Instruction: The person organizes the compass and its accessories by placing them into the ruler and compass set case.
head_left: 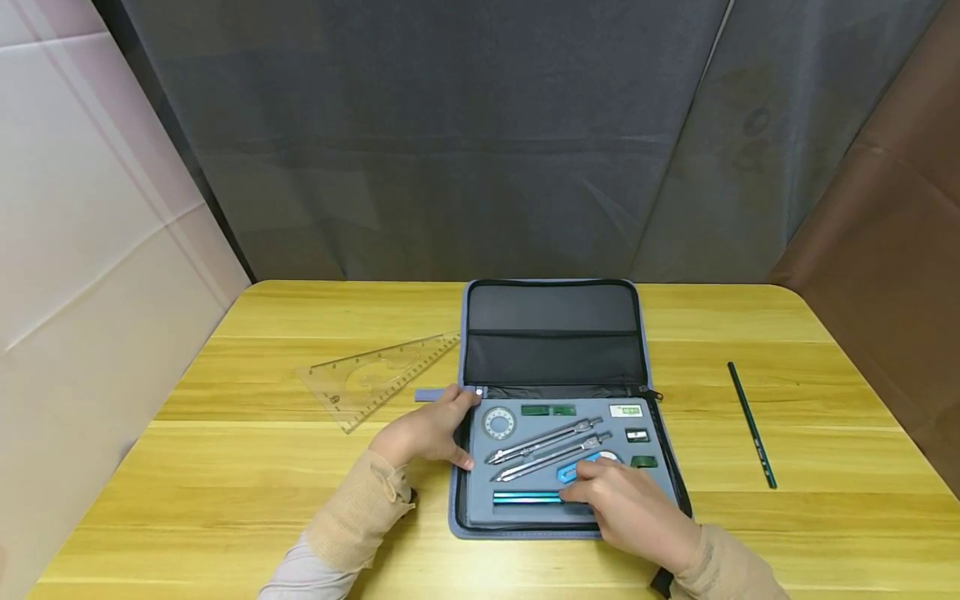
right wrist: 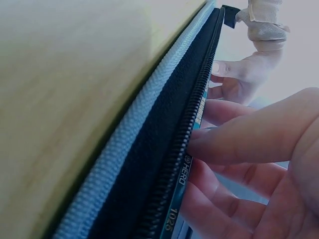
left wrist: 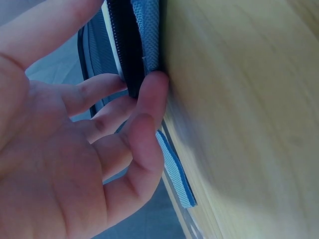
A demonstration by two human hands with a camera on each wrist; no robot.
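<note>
A grey zip case (head_left: 551,333) lies unfolded on the table, its tray (head_left: 480,500) holding drawing tools. At the tray's left edge, my left hand (head_left: 431,429) grips the case, thumb inside and fingers curled at the outer side. My right hand (head_left: 637,508) is over the lower right of the tray. Its thumb and fingers pinch a dark green pencil (right wrist: 172,214) marked HERO. Beside those fingers, shiny blue-green pencils (head_left: 525,497) lie in a slot. Two silver compasses (head_left: 543,442) sit above, and a blue-edged piece (head_left: 567,473) is partly hidden by my right hand.
A clear set square (head_left: 375,375) lies left of the case. Farther right, a dark pencil (head_left: 752,425) rests on the table. The tray also holds a round protractor (head_left: 498,423), a sharpener (head_left: 637,435) and a white eraser (head_left: 626,411). Grey cloth (head_left: 450,142) hangs behind.
</note>
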